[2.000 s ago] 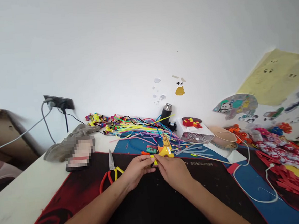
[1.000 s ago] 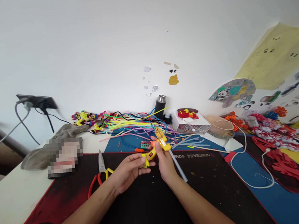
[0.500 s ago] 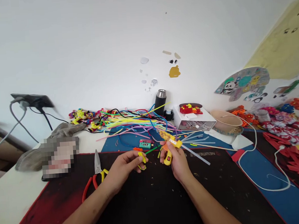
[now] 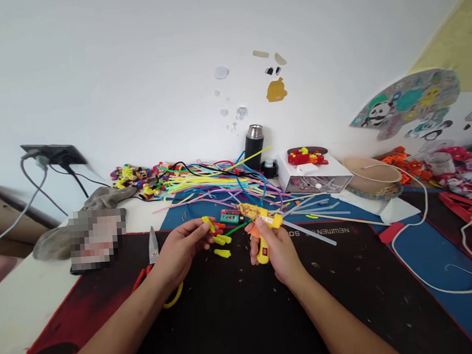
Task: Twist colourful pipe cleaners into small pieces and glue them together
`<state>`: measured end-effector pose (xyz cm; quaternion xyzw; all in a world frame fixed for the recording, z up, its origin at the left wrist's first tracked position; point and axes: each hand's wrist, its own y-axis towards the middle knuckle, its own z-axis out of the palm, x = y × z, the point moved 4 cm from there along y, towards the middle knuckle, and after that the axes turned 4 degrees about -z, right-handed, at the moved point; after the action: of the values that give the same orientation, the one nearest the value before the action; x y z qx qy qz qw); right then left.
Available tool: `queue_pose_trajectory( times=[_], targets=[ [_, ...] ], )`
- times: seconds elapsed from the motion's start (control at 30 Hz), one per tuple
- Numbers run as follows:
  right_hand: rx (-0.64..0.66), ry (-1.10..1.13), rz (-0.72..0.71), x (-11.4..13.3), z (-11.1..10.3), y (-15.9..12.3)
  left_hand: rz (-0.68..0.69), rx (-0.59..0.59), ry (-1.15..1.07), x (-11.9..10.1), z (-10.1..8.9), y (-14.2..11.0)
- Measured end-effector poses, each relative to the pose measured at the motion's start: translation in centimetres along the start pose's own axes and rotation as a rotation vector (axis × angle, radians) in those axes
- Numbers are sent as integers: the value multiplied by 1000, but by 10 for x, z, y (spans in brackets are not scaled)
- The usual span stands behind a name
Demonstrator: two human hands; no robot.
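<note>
My left hand (image 4: 183,249) pinches a small yellow fuzzy piece (image 4: 208,223) between thumb and fingers. Just past its fingertips are two more yellow pieces (image 4: 222,253) on the black mat (image 4: 229,317). A yellow hot glue gun (image 4: 271,218) is gripped in my right hand (image 4: 280,249), its nozzle pointing left towards the pinched piece but apart from it. A clear glue stick (image 4: 312,232) shows behind the gun. Orange bits (image 4: 220,226) and a green stem (image 4: 235,228) lie between the hands. Scissors (image 4: 153,247) with red and yellow handles are partly hidden under my left forearm.
Behind the hands lies a heap of coloured pipe cleaners (image 4: 204,182). A black thermos (image 4: 254,146) and a white box (image 4: 320,174) stand by the wall. A white cable (image 4: 430,292) loops at right; a phone (image 4: 98,240) leans at left.
My left hand has shifted slightly left and up, and more yellow pieces show beside its fingers. The glue gun's nozzle has swung left and a little lower. The view has tilted somewhat.
</note>
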<state>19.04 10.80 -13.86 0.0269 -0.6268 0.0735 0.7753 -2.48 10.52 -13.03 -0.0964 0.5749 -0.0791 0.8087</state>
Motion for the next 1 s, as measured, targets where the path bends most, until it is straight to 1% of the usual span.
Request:
queue_pose_trajectory(
  times=[0.27,0.43,0.6,0.73,0.83,1.0],
  targets=[
    [82,-52,-40,-3,4,-4,71,-27,-9,-3,-2,1],
    [123,-102,-34,0,8,-9,67,-29,-44,-5,-3,0],
    [127,-124,-20,4,12,-13,36,-47,-61,-3,-3,1],
    [116,-153,-12,8,14,-14,35,-26,-92,-1,-3,2],
    [117,-152,-1,8,14,-14,33,-35,-105,-1,-4,2],
    [132,-159,6,8,16,-14,65,-54,-83,-2,-3,1]
  ],
)
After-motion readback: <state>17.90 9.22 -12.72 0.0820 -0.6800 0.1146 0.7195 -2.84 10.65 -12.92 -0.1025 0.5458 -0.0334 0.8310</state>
